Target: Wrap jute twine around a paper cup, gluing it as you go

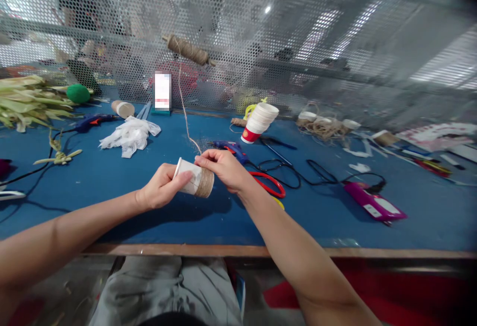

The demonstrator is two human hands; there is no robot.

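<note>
My left hand (160,187) grips a white paper cup (188,176) held on its side above the blue table (112,206). Brown twine is wound round the cup's bottom end (204,183). My right hand (223,167) is closed in a pinch on the twine strand (184,112) right at the cup. That strand runs up to a twine spool (188,50) hung on the mesh screen.
Red-handled scissors (270,183) and a blue glue gun (231,149) lie just right of my hands. Further back are a stack of paper cups (259,122), a purple device (374,205) with black cable, white plastic (130,134), green leaves (26,102), another glue gun (91,121).
</note>
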